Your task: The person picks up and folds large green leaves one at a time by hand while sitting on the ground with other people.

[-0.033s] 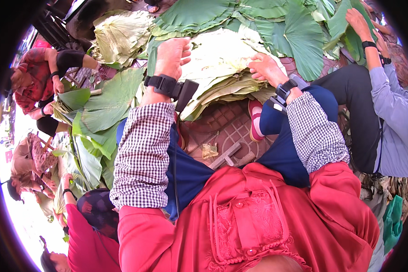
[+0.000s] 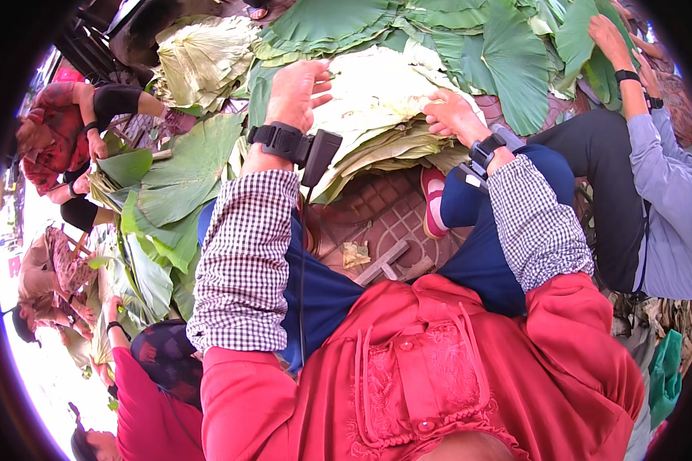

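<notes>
A stack of large pale yellow-green leaves (image 2: 377, 100) lies on the ground in front of my knees. My left hand (image 2: 296, 92), with a black wrist strap, rests at the stack's left edge, its fingers curled on the top leaf. At the right edge, my right hand (image 2: 450, 115) pinches the layered leaf edges. Dark green leaves (image 2: 469, 38) are spread behind the stack. My checked sleeves, blue trousers and red apron fill the lower view.
A person in a red patterned top (image 2: 61, 131) at the left holds a green leaf (image 2: 127, 165). A person in a grey-blue sleeve (image 2: 661, 177) at the right reaches onto the green leaves. More leaves (image 2: 177, 184) lie left. A wooden piece (image 2: 384, 261) lies on brick paving (image 2: 369, 215).
</notes>
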The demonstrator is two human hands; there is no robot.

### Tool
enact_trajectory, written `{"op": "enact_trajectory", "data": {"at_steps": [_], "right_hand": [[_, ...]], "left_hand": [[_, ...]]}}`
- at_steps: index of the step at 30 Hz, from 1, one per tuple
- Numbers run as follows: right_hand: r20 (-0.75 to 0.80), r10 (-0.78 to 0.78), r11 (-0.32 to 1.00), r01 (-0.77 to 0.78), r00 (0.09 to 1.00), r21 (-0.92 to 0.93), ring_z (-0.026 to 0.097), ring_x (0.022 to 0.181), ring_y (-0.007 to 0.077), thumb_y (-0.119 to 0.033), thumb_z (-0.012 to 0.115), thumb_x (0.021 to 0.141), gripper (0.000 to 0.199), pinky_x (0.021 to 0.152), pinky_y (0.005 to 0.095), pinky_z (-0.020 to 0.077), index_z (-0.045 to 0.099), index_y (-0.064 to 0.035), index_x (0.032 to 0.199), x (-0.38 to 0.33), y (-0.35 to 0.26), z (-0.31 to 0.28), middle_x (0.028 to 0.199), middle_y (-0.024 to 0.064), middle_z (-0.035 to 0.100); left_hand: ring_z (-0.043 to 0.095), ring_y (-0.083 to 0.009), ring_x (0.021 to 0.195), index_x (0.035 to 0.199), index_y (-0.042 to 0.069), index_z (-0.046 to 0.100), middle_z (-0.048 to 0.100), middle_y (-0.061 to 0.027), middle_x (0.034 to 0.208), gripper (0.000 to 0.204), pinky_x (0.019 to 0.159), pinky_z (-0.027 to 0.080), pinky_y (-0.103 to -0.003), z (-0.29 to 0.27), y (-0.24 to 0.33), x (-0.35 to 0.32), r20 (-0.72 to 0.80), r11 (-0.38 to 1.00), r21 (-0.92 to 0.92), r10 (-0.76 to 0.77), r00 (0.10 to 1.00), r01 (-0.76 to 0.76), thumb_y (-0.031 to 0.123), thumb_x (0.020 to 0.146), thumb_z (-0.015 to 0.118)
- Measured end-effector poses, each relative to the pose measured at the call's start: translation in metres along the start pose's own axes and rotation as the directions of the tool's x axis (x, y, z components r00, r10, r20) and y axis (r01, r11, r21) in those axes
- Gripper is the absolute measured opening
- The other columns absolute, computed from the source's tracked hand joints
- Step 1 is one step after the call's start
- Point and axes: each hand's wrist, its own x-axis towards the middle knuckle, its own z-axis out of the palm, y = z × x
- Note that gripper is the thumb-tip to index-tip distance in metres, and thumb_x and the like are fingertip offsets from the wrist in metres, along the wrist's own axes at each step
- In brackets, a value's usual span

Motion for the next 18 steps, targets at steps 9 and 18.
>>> {"op": "enact_trajectory", "data": {"at_steps": [9, 18], "right_hand": [[0.104, 0.128, 0.980, -0.142, 0.986, 0.140, 0.061, 0.070, 0.0176, -0.028, 0.061, 0.083, 0.041, 0.059, 0.0294, 0.0491, 0.047, -0.0087, 0.117, 0.030, 0.013, -0.017, 0.089, 0.0074, 0.060], [0.059, 0.184, 0.887, -0.191, 0.981, 0.421, 0.055, 0.085, 0.0199, -0.023, 0.065, 0.080, 0.034, 0.070, 0.0346, 0.0492, 0.052, -0.0050, 0.106, 0.038, 0.014, -0.002, 0.096, 0.0070, 0.054]], "left_hand": [[0.058, -0.0159, 0.079, 0.096, 0.002, 0.061, 0.061, -0.0057, 0.084, 0.020, 0.069, 0.050, -0.030, 0.029, 0.010, -0.002, 0.193, 0.990, 0.081, 0.094, 0.977, -0.112, 0.017, 0.084, 0.060], [0.056, -0.0142, 0.075, 0.091, 0.004, 0.061, 0.059, -0.0029, 0.082, 0.020, 0.065, 0.048, -0.028, 0.025, -0.014, 0.006, 0.196, 0.962, 0.262, 0.018, 0.980, -0.070, 0.021, 0.081, 0.065]]}}
